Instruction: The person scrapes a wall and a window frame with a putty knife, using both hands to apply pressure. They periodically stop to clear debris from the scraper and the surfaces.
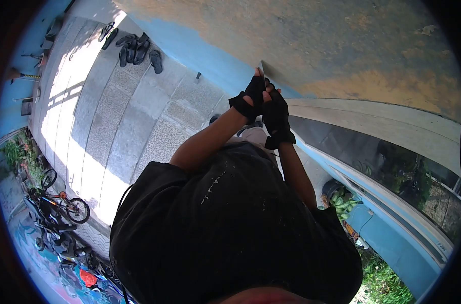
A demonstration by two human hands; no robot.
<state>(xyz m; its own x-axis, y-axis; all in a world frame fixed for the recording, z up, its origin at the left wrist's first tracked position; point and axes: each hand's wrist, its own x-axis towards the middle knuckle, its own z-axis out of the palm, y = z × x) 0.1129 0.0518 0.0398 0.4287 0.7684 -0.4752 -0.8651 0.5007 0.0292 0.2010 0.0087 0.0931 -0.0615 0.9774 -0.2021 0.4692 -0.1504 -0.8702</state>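
Both my hands wear black fingerless gloves and meet close together at the wall (311, 45), which has blue paint and large brown and ochre bare patches. A flat grey scraper (263, 69) stands edge-on against the wall's surface; its handle is hidden by my fingers. My left hand (254, 93) is closed around the scraper, with fingertips up along the blade. Just beside it, my right hand (276, 115) is closed too, its fingers curled at the lower part of the scraper. The hands overlap, so the exact grip of each is partly covered.
A window (372, 152) with a pale frame lies right of my hands, below a cream ledge (372, 114). Several dark sandals (134, 50) lie on the paved floor (124, 106). A bicycle (63, 200) and motorbikes (58, 238) stand far left. A potted plant (343, 202) stands by my right arm.
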